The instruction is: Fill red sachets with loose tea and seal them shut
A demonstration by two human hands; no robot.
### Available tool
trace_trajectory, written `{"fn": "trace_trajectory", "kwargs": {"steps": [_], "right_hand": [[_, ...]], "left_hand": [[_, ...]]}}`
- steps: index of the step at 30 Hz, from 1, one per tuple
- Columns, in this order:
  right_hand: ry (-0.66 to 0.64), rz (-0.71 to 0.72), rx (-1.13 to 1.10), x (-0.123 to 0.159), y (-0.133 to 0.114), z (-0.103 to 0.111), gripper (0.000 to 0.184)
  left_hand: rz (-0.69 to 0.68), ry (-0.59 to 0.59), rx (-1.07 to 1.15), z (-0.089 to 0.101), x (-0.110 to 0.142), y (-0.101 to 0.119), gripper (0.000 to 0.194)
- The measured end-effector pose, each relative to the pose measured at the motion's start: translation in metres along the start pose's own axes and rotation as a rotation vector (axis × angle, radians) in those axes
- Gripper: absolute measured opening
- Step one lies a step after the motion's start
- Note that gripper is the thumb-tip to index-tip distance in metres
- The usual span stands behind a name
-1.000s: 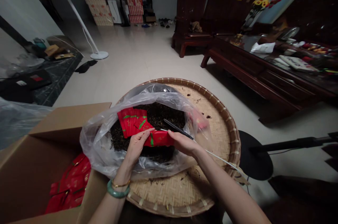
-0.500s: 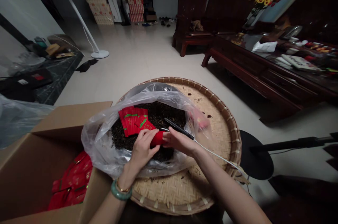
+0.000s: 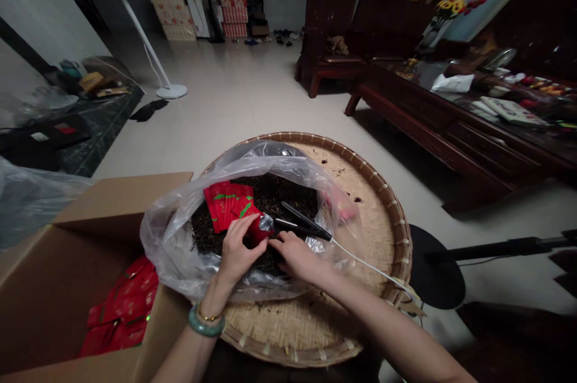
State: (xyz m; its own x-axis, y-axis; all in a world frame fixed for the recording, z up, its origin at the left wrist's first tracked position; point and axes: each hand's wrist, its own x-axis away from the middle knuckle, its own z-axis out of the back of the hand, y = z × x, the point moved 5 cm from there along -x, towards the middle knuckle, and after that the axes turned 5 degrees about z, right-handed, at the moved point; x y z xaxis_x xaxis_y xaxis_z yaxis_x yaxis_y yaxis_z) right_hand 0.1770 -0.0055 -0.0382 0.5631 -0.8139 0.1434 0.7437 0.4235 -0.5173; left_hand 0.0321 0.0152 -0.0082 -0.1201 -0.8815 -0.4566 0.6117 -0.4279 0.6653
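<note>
My left hand (image 3: 240, 251) is closed round a small red packet (image 3: 256, 231), whose silvery inside shows at the mouth. Close by on its right, my right hand (image 3: 295, 255) is low over dark dried tea leaves (image 3: 270, 184), its fingers curled and the tips hidden. The leaves fill a clear plastic bag (image 3: 169, 229) with its mouth spread wide. A fan of red packets (image 3: 220, 205) with green marks lies on the leaves. Just above my right hand, a black hair-straightener-like clamp (image 3: 304, 220) with a white cord rests with its jaws apart.
The bag stands on a round woven bamboo tray (image 3: 383, 214). At left is an open cardboard box (image 3: 121, 196) with red packets inside. A black round stand base (image 3: 437, 269) is at right. Beyond are a white fan (image 3: 171, 91) and a dark wooden table (image 3: 428, 112).
The red packet has tipped so its silvery mouth faces up. My right hand has left the packet and moved down to the tea leaves, uncovering more of the clamp.
</note>
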Motion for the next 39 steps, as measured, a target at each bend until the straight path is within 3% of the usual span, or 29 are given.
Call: {"fn": "trace_trajectory", "kwargs": {"steps": [4,8,12,16,21,25,28,32,39], "right_hand": [[-0.006,-0.010,-0.070,-0.005,0.006,0.001,0.036],[0.031,-0.039,-0.097,-0.005,0.013,0.000,0.038],[0.168,-0.046,-0.279,-0.006,0.015,0.009,0.035],[0.310,-0.153,-0.848,-0.004,0.022,0.018,0.028],[0.225,-0.423,-1.850,0.001,0.016,0.000,0.023],[0.187,-0.480,-2.246,0.004,0.003,-0.011,0.024],[0.181,-0.497,-2.291,0.003,0.001,-0.019,0.030],[0.278,-0.501,-2.233,0.001,0.009,-0.023,0.021],[0.284,-0.517,-2.255,0.004,0.008,-0.008,0.024]], "left_hand": [[0.020,0.014,0.012,0.000,0.001,-0.002,0.041],[0.035,0.022,0.019,0.000,0.001,-0.004,0.040],[0.050,0.041,0.021,0.001,0.001,-0.006,0.039],[0.075,0.069,0.026,0.004,0.001,-0.008,0.039],[0.105,0.108,0.034,0.006,0.001,-0.009,0.040],[0.101,0.120,0.033,0.006,0.001,-0.009,0.039],[0.095,0.112,0.032,0.006,0.002,-0.009,0.040],[0.082,0.092,0.029,0.005,0.002,-0.008,0.040],[0.015,0.016,0.032,0.000,0.002,-0.007,0.042]]}}
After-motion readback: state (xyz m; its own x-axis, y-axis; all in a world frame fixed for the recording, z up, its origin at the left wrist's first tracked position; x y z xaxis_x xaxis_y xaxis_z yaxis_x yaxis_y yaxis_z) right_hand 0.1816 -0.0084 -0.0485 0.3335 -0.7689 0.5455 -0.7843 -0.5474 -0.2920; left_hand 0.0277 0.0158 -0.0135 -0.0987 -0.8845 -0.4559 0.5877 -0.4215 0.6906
